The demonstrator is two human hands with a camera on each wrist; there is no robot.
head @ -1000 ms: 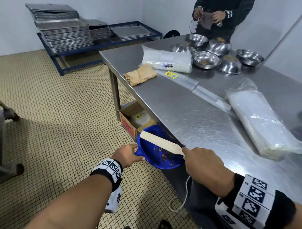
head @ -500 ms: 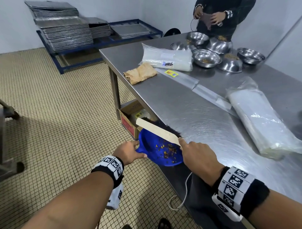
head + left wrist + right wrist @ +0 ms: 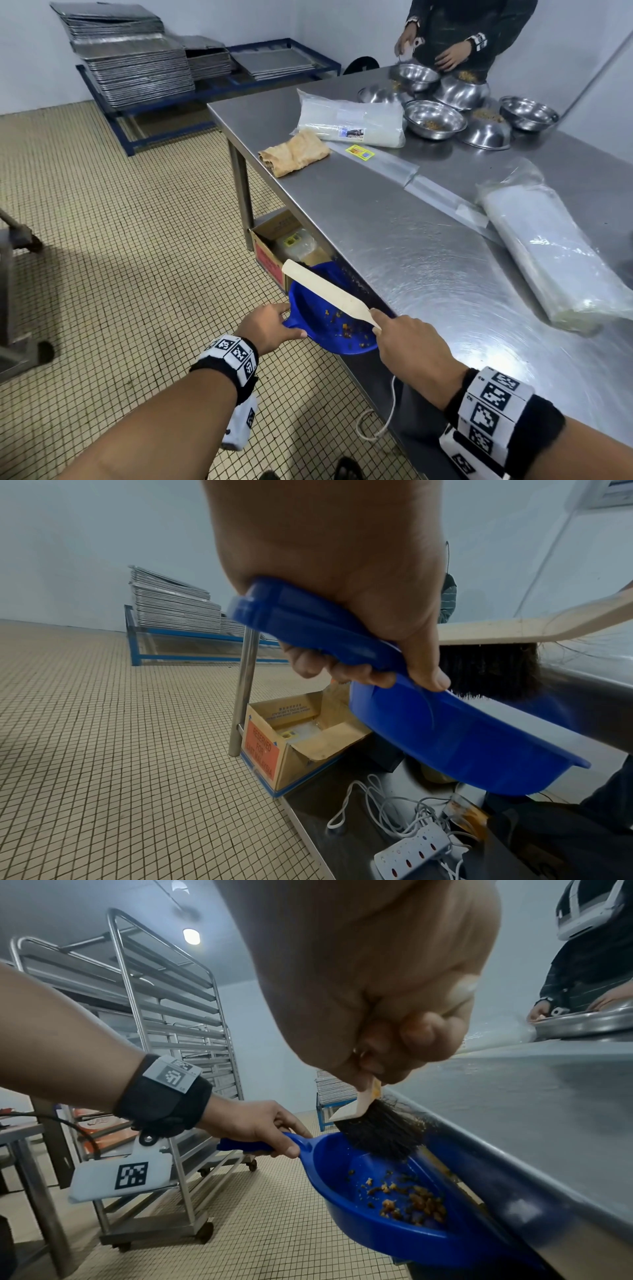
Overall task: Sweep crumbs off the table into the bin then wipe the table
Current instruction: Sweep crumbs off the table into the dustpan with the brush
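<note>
Place: commercial kitchen or bakery prep room.
Tabletop (image 3: 394,240): stainless steel, on steel legs.
Trays (image 3: 133,68): flat metal sheets stacked high on a blue rack (image 3: 205,92).
Trolley (image 3: 164,1031): tall wheeled tray rack, steel.
Bowls (image 3: 435,118): several steel mixing bowls.
Floor (image 3: 120,240): small beige tiles.
Walls: plain white.

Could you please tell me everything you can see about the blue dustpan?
The blue dustpan looks like glossy moulded plastic, with a rounded scoop and a short ribbed handle. The left hand grips that handle, thumb on top, holding the pan tilted just below the steel table edge, its open lip against it. Brown crumbs lie inside. The dark bristles of the brush hang over its far end.
</note>
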